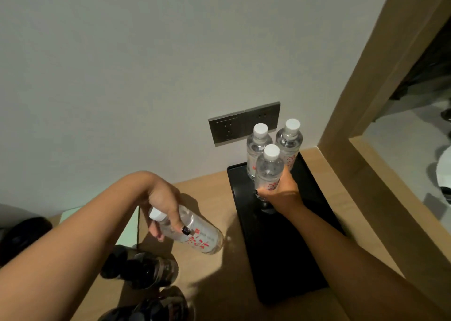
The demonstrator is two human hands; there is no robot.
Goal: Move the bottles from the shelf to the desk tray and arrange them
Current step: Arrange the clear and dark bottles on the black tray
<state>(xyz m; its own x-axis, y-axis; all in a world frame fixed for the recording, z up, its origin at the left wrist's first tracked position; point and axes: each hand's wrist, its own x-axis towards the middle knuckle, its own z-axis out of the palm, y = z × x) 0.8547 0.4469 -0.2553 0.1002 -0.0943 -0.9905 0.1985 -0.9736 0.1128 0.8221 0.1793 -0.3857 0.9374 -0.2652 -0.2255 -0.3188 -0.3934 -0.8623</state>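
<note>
A black rectangular tray (pixel 288 254) lies on the wooden desk (pixel 210 279) against the wall. Two clear water bottles with white caps stand upright at the tray's far end, one on the left (pixel 256 147) and one on the right (pixel 290 137). In front of them stands a third bottle (pixel 268 169), and my right hand (pixel 280 193) grips its lower body. My left hand (pixel 161 198) holds a fourth bottle (pixel 192 230) tilted on its side above the desk, left of the tray, cap pointing left.
A grey socket panel (pixel 234 125) is on the wall behind the bottles. A wooden frame (pixel 361 96) rises at the right. Dark shoes (pixel 144 269) show below the desk's left edge, and a pale green sheet (pixel 127 225) lies at the left.
</note>
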